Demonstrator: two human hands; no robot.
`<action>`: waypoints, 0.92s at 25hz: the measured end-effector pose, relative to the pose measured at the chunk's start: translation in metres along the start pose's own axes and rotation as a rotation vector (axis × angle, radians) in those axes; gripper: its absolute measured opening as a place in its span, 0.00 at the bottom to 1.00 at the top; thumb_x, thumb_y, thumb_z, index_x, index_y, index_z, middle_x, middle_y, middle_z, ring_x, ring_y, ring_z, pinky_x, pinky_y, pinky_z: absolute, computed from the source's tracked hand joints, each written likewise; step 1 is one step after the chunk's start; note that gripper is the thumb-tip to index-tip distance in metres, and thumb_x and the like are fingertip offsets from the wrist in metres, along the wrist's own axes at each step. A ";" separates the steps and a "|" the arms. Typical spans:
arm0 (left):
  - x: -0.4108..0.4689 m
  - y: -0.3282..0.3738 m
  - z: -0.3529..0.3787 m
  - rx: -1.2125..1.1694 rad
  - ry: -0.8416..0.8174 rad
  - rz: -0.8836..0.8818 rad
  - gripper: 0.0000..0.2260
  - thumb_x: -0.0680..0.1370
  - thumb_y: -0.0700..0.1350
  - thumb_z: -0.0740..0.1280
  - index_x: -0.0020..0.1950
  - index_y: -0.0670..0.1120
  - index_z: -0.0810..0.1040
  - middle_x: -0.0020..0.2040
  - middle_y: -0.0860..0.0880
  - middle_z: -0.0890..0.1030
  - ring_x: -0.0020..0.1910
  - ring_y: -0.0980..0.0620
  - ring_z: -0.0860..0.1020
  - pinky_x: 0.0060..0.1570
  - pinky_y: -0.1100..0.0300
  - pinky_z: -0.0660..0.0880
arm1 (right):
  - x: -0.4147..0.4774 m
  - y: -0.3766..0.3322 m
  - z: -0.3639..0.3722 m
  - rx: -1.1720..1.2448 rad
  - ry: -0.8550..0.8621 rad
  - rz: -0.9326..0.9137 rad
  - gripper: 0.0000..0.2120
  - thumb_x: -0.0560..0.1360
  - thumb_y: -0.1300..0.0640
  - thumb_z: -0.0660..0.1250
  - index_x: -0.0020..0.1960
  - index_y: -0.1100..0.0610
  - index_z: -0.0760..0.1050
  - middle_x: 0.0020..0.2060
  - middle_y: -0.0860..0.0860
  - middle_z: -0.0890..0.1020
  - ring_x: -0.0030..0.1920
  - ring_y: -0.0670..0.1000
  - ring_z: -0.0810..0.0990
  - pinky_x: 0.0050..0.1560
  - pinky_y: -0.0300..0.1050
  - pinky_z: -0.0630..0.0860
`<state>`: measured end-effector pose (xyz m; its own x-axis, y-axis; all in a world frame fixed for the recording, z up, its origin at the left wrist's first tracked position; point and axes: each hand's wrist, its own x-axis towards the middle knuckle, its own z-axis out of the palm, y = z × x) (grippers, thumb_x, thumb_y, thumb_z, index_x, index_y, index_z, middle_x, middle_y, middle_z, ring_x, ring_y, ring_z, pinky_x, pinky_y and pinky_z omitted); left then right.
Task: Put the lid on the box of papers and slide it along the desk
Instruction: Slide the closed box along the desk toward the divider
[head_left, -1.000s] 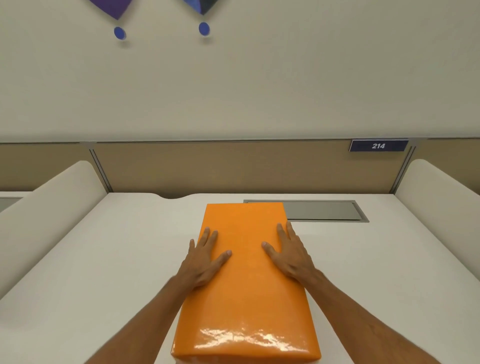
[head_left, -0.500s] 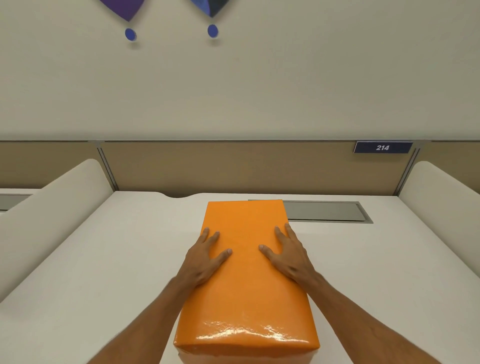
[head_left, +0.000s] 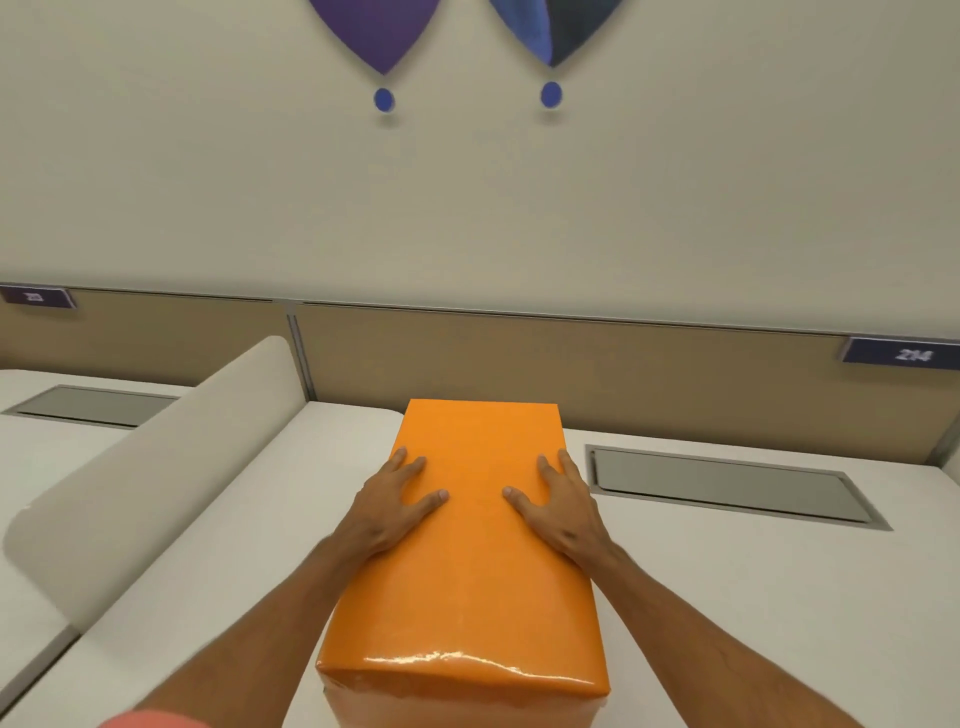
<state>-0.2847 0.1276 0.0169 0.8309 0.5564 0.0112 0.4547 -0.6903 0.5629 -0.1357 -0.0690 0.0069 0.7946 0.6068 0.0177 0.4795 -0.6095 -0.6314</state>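
Note:
A long orange box (head_left: 467, 709) with its glossy orange lid (head_left: 478, 582) closed stands on the white desk (head_left: 727, 597), its far end close to the back panel. My left hand (head_left: 395, 504) presses on the lid's left edge and my right hand (head_left: 563, 512) on its right edge. Both hands lie flat with fingers spread and thumbs pointing inward. The papers inside are hidden.
A grey inset panel (head_left: 727, 483) lies in the desk just right of the box. A rounded white divider (head_left: 156, 478) rises on the left, with another desk and inset panel (head_left: 88, 405) beyond it. A tan partition (head_left: 623, 369) with a sign (head_left: 904, 354) closes the back.
The box has slid left along the desk under both hands. It overlapped the grey panel's left end before and now sits clear of it. The view has turned left.

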 end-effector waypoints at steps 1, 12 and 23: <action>0.010 -0.018 -0.013 0.005 -0.002 -0.007 0.35 0.74 0.66 0.61 0.77 0.53 0.58 0.80 0.50 0.52 0.78 0.46 0.56 0.74 0.45 0.55 | 0.011 -0.017 0.012 0.005 0.002 -0.001 0.43 0.73 0.33 0.61 0.78 0.54 0.54 0.79 0.54 0.50 0.77 0.58 0.57 0.74 0.58 0.59; 0.110 -0.182 -0.127 0.005 -0.076 -0.003 0.35 0.73 0.66 0.63 0.76 0.55 0.60 0.80 0.51 0.53 0.77 0.46 0.57 0.75 0.44 0.55 | 0.108 -0.168 0.133 0.017 0.007 0.059 0.42 0.73 0.33 0.62 0.78 0.56 0.56 0.79 0.55 0.51 0.77 0.60 0.58 0.73 0.59 0.60; 0.180 -0.260 -0.160 0.068 -0.212 0.041 0.34 0.76 0.65 0.58 0.78 0.54 0.53 0.80 0.50 0.47 0.78 0.45 0.54 0.74 0.45 0.55 | 0.172 -0.223 0.197 -0.038 0.017 0.118 0.42 0.73 0.33 0.62 0.78 0.56 0.55 0.79 0.54 0.50 0.76 0.61 0.60 0.71 0.61 0.63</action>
<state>-0.3053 0.4813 0.0052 0.8948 0.4223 -0.1452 0.4336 -0.7441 0.5082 -0.1796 0.2717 -0.0019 0.8524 0.5213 -0.0418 0.3957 -0.6951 -0.6002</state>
